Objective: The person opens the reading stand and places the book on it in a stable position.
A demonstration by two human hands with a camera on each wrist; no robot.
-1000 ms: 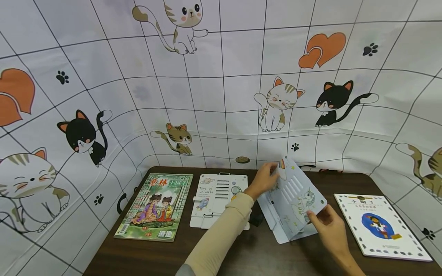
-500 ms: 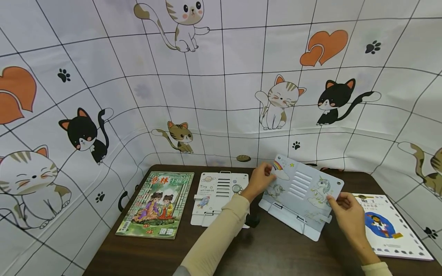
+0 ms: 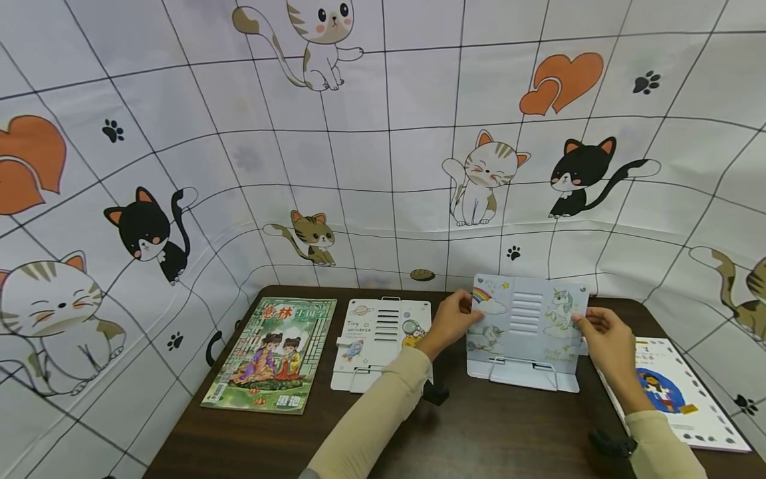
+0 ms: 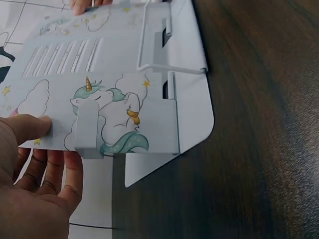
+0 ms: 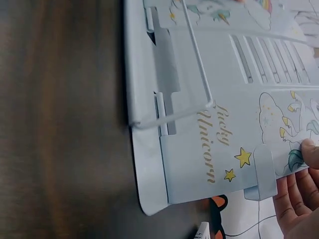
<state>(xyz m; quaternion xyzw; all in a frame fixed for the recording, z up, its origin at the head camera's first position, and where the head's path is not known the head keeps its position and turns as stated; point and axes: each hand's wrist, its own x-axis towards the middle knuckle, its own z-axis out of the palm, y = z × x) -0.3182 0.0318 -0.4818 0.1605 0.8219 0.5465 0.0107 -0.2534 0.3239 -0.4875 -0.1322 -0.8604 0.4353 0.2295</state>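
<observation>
A pale blue book stand (image 3: 526, 326) with unicorn, rainbow and cloud prints stands on the table, its panel raised from its base and facing me. At its left edge my left hand (image 3: 449, 322) grips the panel, thumb on the front and fingers behind, as the left wrist view shows beside the sleeping unicorn (image 4: 107, 112). The right hand (image 3: 610, 342) pinches the opposite edge the same way. In the right wrist view a wire page holder (image 5: 199, 64) lies across the lower panel, above gold lettering. The back of the stand is hidden.
A second white book stand (image 3: 383, 342) with space prints lies flat to the left, partly behind my left arm. Farther left lies a green magazine (image 3: 269, 359). A white book (image 3: 688, 399) is at right, partly behind my right arm. A cat-print cloth (image 3: 413, 166) hangs behind the table (image 3: 479, 439).
The unicorn book stand has turned from a steep angle to face me squarely and now sits level on the table. Both hands have kept hold of its edges.
</observation>
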